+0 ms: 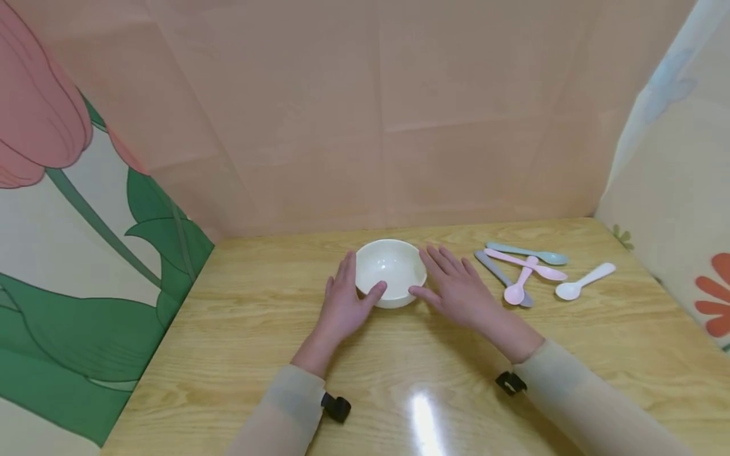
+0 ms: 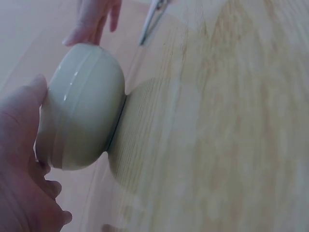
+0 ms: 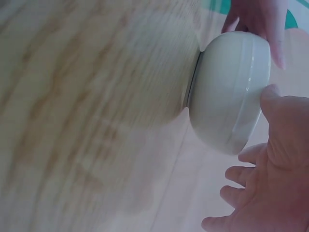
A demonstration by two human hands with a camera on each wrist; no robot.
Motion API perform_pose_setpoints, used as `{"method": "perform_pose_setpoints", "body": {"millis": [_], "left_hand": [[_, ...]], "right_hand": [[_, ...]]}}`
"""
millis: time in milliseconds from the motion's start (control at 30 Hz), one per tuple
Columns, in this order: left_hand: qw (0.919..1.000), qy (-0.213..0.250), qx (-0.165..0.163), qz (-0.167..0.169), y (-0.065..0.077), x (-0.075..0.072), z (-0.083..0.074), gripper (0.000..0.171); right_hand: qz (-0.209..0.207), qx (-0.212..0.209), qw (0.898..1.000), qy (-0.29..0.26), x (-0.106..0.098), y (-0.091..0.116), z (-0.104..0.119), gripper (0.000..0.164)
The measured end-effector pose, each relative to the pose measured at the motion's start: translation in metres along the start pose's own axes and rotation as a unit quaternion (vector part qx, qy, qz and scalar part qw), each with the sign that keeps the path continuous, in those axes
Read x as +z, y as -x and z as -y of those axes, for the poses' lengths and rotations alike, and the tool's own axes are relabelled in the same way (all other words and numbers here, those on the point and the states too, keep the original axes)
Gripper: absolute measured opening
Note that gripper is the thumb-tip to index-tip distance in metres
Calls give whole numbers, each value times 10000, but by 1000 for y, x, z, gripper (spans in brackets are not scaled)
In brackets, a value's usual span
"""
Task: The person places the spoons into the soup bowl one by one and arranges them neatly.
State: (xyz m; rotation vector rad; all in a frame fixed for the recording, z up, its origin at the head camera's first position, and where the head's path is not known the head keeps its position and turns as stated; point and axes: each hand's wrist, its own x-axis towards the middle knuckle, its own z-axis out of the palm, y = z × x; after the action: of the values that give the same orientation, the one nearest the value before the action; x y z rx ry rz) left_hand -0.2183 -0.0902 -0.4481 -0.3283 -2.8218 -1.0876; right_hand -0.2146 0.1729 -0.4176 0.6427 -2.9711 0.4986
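Note:
A white bowl (image 1: pixel 391 269) stands upright on the wooden table, its glossy inside facing up. My left hand (image 1: pixel 343 303) lies along the bowl's left side with straight fingers, and its thumb reaches over the near rim. On the other side, my right hand (image 1: pixel 459 288) has its fingers spread, with the index fingertip and thumb right at the rim. The left wrist view shows the bowl's outer wall (image 2: pixel 89 106) beside the left thumb. In the right wrist view, the right hand (image 3: pixel 282 164) has its lower fingers off the wall.
Right of the bowl lie several small spoons: a blue one (image 1: pixel 553 258), two pink ones, a grey one (image 1: pixel 495 268) partly under them, and a white one (image 1: pixel 587 280) apart. A pinkish cloth backdrop (image 1: pixel 365 126) rises behind the table, with flower-printed panels at both sides.

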Motion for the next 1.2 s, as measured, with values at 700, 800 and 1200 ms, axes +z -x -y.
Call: {"method": "perform_pose_setpoints", "body": {"millis": [700,800,1200], "left_hand": [[9998,173,-13,71,-2,7,1,111],[9997,198,-65,112,-2,6,2,113],[9993,287,-141,171,-5,9,4,116]], "right_hand": [[-141,19,9996,-252,-1,6,-12,84],[-210,63,9993,-311,-5,7,-16,84],[-451,400,9967,-545,-23,14,-44,92]]}}
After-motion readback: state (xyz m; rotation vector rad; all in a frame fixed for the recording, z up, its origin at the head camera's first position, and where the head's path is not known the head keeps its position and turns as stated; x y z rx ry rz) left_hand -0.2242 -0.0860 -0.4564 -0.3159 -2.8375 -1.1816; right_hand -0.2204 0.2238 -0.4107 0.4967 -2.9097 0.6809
